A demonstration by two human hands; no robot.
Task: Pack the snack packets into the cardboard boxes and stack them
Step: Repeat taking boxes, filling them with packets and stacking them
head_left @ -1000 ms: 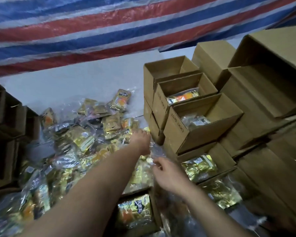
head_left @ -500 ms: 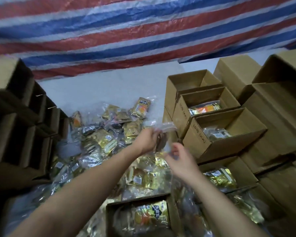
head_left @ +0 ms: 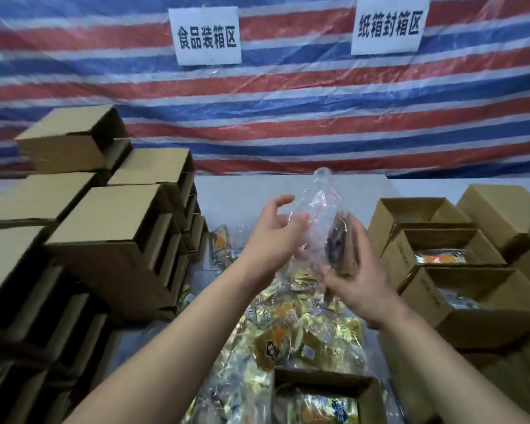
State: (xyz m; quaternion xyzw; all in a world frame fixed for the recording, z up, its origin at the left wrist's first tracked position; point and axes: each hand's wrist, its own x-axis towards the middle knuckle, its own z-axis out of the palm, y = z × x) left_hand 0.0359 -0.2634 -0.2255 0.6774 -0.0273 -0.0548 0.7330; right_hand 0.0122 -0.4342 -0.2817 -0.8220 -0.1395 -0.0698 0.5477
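Right hand [head_left: 354, 278] grips a clear zip bag [head_left: 325, 215] with a dark snack inside, raised above the heap of snack packets [head_left: 306, 328] on the table [head_left: 251, 191]; left hand [head_left: 273, 232], fingers loosely spread, touches the bag's slack plastic from the other side. To pack well, I'd flatten the loose top against the snack first, then lower it flat into an open cardboard box [head_left: 459, 276] right of the heap — not dropped edgewise. What the dark snack is stays unclear — plastic glare blurs it. Closed boxes [head_left: 110, 228] stacked left of the heap hide their contents, and the nearest box [head_left: 328, 390] is cut off below.
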